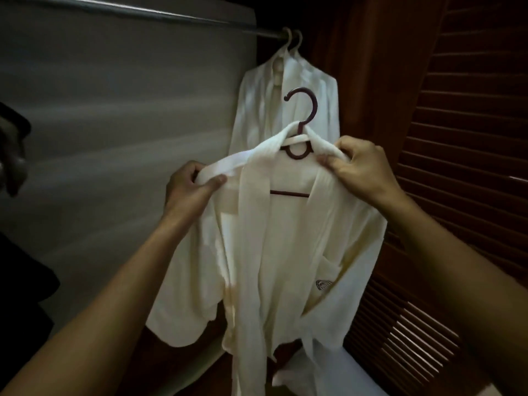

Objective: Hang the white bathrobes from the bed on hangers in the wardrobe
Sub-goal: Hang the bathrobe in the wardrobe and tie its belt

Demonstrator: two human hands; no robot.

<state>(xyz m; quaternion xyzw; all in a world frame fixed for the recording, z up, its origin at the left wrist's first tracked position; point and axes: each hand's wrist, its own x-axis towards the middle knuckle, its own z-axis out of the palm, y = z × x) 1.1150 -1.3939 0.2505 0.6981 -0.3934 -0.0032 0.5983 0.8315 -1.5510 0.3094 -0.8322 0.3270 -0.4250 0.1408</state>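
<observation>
A white bathrobe (pixel 285 252) is draped on a dark maroon hanger (pixel 310 110), held up in front of me inside the wardrobe. My left hand (pixel 191 187) grips the robe's left shoulder and collar. My right hand (pixel 363 170) pinches the collar on the right side, just below the hanger's hook. The hook points up, free of the rail. Behind it, two white bathrobes (pixel 288 90) hang on pale hangers from the metal rail (pixel 143 14) at its right end.
The wardrobe's pale back wall (pixel 128 124) fills the left. A dark wooden louvred door (pixel 471 167) stands at the right. A dark object (pixel 14 155) juts in at the left edge. Something white lies on the wardrobe floor (pixel 323 364) below the robe.
</observation>
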